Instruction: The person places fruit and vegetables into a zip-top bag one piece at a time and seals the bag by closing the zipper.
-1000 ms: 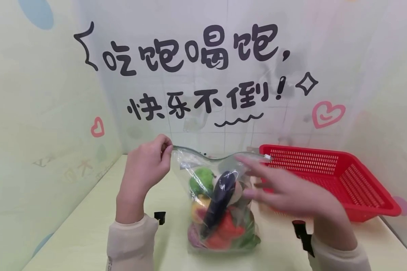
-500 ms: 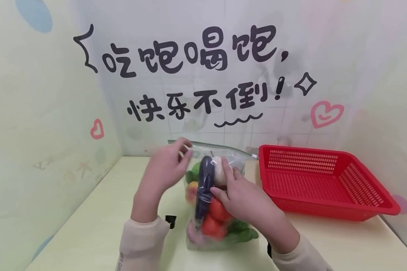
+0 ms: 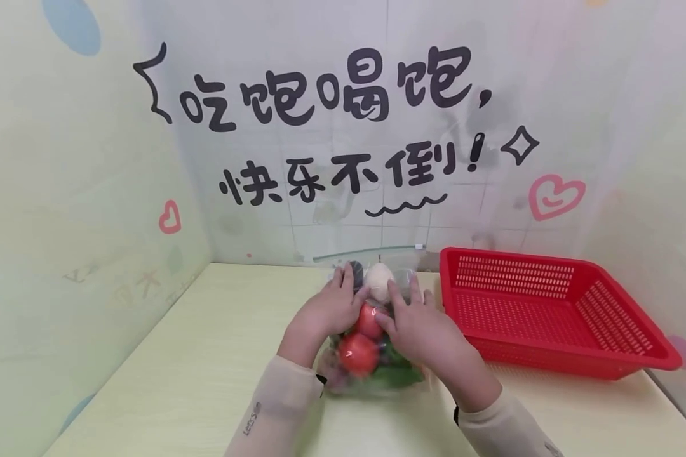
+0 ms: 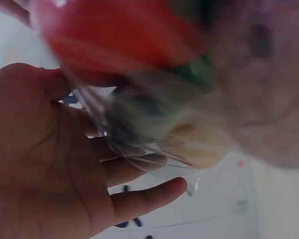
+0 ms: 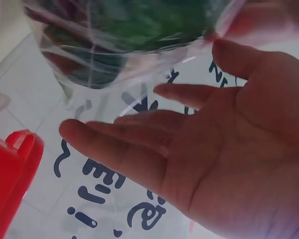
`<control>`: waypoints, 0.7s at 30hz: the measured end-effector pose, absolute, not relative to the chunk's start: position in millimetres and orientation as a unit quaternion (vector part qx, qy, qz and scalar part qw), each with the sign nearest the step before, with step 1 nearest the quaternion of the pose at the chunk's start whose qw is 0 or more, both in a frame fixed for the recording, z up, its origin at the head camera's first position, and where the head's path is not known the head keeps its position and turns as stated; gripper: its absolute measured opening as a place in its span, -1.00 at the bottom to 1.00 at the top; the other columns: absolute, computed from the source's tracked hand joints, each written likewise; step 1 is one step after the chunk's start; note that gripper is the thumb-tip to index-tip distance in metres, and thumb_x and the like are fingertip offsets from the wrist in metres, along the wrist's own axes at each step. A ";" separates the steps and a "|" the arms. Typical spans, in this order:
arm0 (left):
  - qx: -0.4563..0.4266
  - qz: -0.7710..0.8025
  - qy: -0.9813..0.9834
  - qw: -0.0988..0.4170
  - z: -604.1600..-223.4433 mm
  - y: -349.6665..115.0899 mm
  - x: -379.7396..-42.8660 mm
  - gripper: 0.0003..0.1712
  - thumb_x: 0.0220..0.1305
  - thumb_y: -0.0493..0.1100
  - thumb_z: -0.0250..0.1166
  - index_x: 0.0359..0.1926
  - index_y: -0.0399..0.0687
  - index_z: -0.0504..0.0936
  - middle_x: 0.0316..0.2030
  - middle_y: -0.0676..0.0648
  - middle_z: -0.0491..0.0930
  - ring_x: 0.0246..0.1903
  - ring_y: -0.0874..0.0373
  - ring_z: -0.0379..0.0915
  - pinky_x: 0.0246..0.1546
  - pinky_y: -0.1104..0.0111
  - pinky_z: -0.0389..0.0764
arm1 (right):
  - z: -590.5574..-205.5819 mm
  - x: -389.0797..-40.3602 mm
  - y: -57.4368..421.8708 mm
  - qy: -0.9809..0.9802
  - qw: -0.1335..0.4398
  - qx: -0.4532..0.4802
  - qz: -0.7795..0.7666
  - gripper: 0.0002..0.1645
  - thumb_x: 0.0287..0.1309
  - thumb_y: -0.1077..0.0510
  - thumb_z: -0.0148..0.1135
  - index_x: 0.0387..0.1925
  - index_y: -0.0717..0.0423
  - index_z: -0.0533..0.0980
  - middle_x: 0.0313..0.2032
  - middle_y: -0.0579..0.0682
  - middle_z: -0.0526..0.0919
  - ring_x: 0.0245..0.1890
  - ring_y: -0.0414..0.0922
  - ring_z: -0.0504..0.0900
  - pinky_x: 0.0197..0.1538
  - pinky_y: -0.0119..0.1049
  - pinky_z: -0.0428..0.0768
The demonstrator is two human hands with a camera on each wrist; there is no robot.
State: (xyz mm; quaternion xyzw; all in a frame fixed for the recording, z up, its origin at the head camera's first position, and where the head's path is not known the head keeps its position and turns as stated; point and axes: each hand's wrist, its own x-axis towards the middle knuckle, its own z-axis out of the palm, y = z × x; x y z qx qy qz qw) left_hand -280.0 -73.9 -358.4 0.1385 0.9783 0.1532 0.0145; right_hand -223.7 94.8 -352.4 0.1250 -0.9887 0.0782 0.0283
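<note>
A clear zip bag (image 3: 371, 251) full of toy-like fruit and vegetables sits at the middle of the table, its zip strip at the top with a white slider at the right end. Through the plastic show red tomato-like rounds (image 3: 358, 355), a white pear-shaped piece (image 3: 379, 281), a dark eggplant end (image 3: 354, 273) and green vegetables (image 3: 397, 374). My left hand (image 3: 328, 311) rests on the bag's left side, fingers spread and mostly straight. On its right side lies my right hand (image 3: 425, 330), fingers extended too. In both wrist views the palms face the bag, gripping nothing.
A red perforated basket (image 3: 549, 352) stands to the right of the bag, close to my right hand. Behind the pale table (image 3: 206, 355) rises a wall (image 3: 343, 139) with black lettering, and side walls stand left and right.
My left hand has let go of the bag's top left corner and come down onto its left side. The right hand has moved left onto the bag, which is now lower and more compact.
</note>
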 end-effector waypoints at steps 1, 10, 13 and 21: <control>0.131 0.161 0.978 0.018 -361.2 -74.5 -282.7 -0.16 0.50 0.28 -0.30 0.51 -0.18 -0.22 0.47 -0.29 -0.17 0.40 -0.17 -0.13 0.30 -0.04 0.21 | -352.9 -222.8 93.4 -0.987 0.021 0.133 0.082 -0.08 0.32 -0.29 -0.01 0.51 0.04 -0.03 0.44 0.35 -0.11 0.28 0.43 0.11 0.04 0.30 0.46; 0.106 0.158 0.981 0.049 -374.4 -73.0 -278.3 -0.06 0.44 0.38 -0.37 0.50 -0.23 -0.25 0.48 -0.22 -0.38 0.41 -0.24 -0.41 0.24 -0.10 0.28 | -362.4 -224.2 84.9 -0.978 -0.056 0.181 0.087 0.15 0.24 -0.45 -0.06 0.44 0.37 -0.03 0.33 0.55 0.01 0.21 0.38 0.28 0.04 0.13 0.55; 0.100 0.115 0.985 0.079 -363.8 -63.3 -259.5 -0.02 0.41 0.42 -0.34 0.49 -0.26 -0.13 0.49 -0.20 -0.31 0.42 -0.19 -0.42 0.22 -0.15 0.27 | -363.6 -228.4 88.6 -0.974 -0.083 0.184 0.103 0.13 0.25 -0.40 -0.01 0.43 0.41 -0.03 0.35 0.54 -0.01 0.21 0.34 0.31 0.03 0.11 0.56; 0.154 0.072 0.984 0.060 -372.9 -41.5 -244.6 -0.10 0.45 0.37 -0.36 0.50 -0.18 -0.09 0.49 -0.18 -0.23 0.43 -0.16 -0.38 0.23 -0.28 0.14 | -372.7 -228.3 99.8 -0.978 -0.073 0.179 0.084 -0.10 0.35 -0.18 -0.05 0.37 0.49 0.09 0.35 0.49 0.06 0.32 0.43 -0.01 0.04 0.18 0.52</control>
